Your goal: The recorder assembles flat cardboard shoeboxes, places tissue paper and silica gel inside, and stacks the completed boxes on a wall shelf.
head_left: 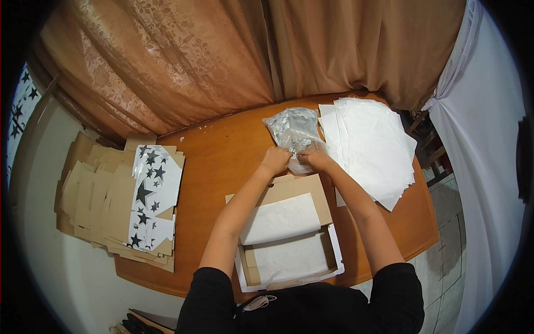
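A clear, crumpled plastic bag [286, 121] lies at the far middle of the wooden table, with silvery-grey contents I cannot make out. My left hand [276, 161] grips its near left side with curled fingers. On the near right side, my right hand [315, 160] pinches the same bag, fingers closed. Between my forearms and closer to me is an open cardboard box [337, 250], white outside and brown inside. White tissue paper [286, 259] lines its bottom, and another white sheet [281, 218] lies against its raised lid.
Flat brown cardboard pieces [92, 195] are stacked at the left, topped by a white piece with black stars [150, 195]. White paper sheets [372, 145] lie in a pile at the right. Brown curtains [167, 55] hang behind the wooden table [206, 161].
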A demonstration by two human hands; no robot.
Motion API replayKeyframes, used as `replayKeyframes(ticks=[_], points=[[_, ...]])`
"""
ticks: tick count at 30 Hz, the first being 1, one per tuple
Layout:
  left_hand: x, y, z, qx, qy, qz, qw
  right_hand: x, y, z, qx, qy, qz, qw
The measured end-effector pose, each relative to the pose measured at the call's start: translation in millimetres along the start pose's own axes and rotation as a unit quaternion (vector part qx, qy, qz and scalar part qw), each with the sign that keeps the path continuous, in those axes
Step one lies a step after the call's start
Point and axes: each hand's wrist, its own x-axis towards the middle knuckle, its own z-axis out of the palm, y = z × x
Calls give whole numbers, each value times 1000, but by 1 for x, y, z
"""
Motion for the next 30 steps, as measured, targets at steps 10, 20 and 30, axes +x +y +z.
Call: replayKeyframes(ticks=[10,20,30], points=[[26,-4,42,-85,-49,4,995,7,13,29,-2,7,-6,1000],[19,-3,27,-112,-87,-2,990,4,14,32,-72,85,-53,992],[-10,7,0,-147,58,48,986,-24,0,-11,218,160,-52,961]])
